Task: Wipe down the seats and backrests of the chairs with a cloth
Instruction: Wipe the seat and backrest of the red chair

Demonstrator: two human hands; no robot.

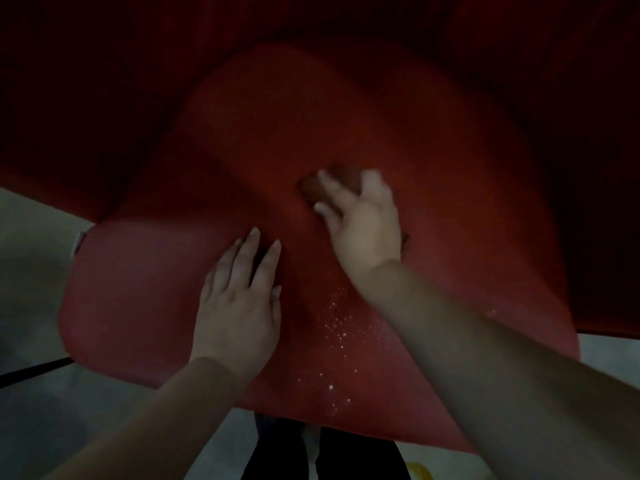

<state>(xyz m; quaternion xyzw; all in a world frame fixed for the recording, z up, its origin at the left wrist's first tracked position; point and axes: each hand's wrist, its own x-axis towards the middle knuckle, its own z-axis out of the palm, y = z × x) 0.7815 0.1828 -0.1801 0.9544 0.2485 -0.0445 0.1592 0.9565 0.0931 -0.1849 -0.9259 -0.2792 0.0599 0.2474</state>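
Observation:
A red chair seat (145, 306) fills the lower middle of the dim head view, with its red backrest (311, 109) rising behind it. My right hand (360, 223) presses a small brownish cloth (313, 188) against the crease where seat meets backrest; most of the cloth is hidden under my fingers. Flat on the seat, fingers spread and empty, lies my left hand (239, 306), just left of the right one. Small white specks (337, 327) are scattered on the seat near its front edge.
More dark red upholstery (571, 98) surrounds the chair at the back and right. Pale floor (38, 403) shows at the left and below. A dark bar (34, 370) runs under the seat's left side. My dark trouser legs (346, 455) stand at the seat's front edge.

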